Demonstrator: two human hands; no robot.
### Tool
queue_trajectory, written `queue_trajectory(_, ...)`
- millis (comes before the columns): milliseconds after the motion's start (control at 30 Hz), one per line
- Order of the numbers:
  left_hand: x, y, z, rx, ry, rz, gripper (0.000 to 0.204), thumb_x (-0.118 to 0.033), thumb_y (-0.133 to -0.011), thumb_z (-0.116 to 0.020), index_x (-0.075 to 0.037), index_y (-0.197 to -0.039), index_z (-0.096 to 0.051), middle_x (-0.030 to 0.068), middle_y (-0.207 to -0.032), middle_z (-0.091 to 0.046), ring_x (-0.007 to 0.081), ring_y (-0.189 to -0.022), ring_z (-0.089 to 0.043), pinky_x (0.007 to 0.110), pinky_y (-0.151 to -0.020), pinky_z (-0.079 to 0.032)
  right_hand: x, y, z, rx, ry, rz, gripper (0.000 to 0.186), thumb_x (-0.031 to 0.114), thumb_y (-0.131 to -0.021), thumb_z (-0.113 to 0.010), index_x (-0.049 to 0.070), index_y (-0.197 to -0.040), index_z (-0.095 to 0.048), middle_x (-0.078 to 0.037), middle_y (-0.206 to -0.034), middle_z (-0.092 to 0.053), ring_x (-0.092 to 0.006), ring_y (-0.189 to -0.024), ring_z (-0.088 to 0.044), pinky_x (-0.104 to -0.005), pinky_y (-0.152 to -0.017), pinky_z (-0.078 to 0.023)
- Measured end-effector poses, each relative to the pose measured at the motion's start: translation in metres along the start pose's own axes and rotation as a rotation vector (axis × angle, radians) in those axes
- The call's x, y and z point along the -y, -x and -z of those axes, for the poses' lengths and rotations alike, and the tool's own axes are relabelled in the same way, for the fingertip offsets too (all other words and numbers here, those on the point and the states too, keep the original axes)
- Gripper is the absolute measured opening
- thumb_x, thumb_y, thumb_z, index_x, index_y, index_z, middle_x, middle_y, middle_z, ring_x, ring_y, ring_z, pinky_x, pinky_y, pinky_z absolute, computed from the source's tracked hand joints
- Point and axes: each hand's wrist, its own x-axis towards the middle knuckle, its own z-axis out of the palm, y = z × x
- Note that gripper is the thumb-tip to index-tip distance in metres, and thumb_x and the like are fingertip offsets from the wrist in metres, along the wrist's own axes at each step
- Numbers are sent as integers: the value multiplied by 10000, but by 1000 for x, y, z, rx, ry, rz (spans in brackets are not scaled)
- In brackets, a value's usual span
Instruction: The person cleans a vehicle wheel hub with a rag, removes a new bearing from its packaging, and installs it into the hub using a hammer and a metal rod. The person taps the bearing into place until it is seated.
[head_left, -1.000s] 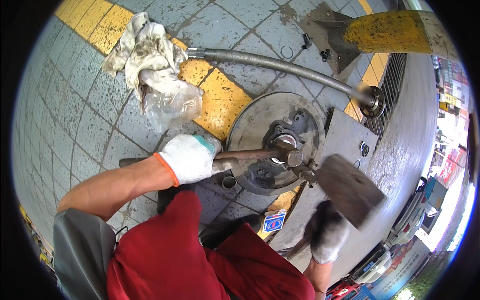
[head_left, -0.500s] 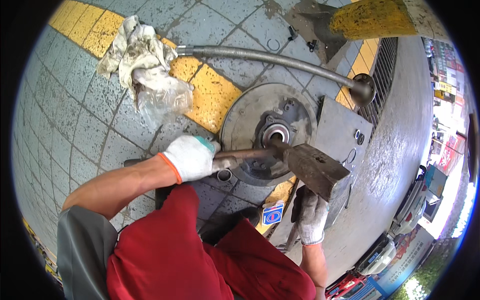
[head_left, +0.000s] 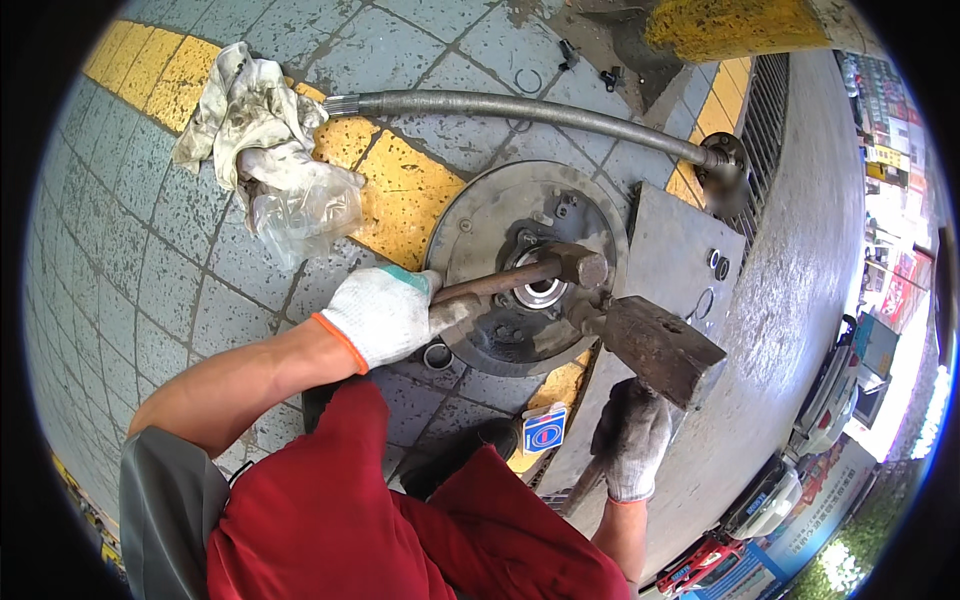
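Observation:
My left hand (head_left: pixel 385 312), in a white knit glove with an orange cuff, is closed round the handle of a hammer (head_left: pixel 500 283). The head of that hammer lies over the central bearing ring (head_left: pixel 545 292) of a round, greasy metal drum (head_left: pixel 480 225) on the floor. In my right gloved hand (head_left: pixel 632 440) is a sledgehammer (head_left: pixel 660 345), gripped below its heavy block head. That head hangs beside the drum's right edge, close to the smaller hammer's head but apart from it. Part of the sledgehammer's handle is hidden by my hand.
Behind the drum lies a long metal axle shaft (head_left: pixel 520 106) with a flange. Dirty rags (head_left: pixel 262 130) and a clear plastic bag (head_left: pixel 305 215) lie left. A metal plate (head_left: pixel 675 235) bears small rings. A blue-and-white box (head_left: pixel 544 428) and a loose ring (head_left: pixel 438 356) sit nearby.
The sledgehammer has moved right and slightly down, away from the smaller hammer, whose head now shows over the bearing. My left hand keeps its grip. The whole view has shifted slightly.

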Motion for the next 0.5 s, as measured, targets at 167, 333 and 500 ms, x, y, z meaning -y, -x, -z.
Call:
queue_trajectory(167,-1,4,1,32,-19,-12,580,-620,-1075,-575,-61,-1012,-718,209,-815,-756,452,-795,-757,574,-734,-598,20,-10,-3,15,155,87,488,566,-1158,-538,89,-1087,-619,24,-683,-550,-89,-472,-483,-272,-393,-392)
queue_trajectory(333,-1,-1,8,59,-27,-7,611,-649,-1058,-590,-56,-995,-723,226,-859,-756,463,-837,-753,576,-751,-592,15,-41,-12,-7,445,254,471,532,-1167,-544,73,-1115,-634,29,-693,-560,-73,-499,-479,-265,-430,-387)
queue_trajectory(500,-5,-1,15,115,-9,39,620,-654,-1063,-579,-54,-1004,-726,228,-869,-762,468,-845,-754,583,-760,-591,42,-38,-17,17,348,167,437,498,-1165,-571,72,-1145,-666,42,-724,-581,-57,-532,-489,-265,-456,-392)
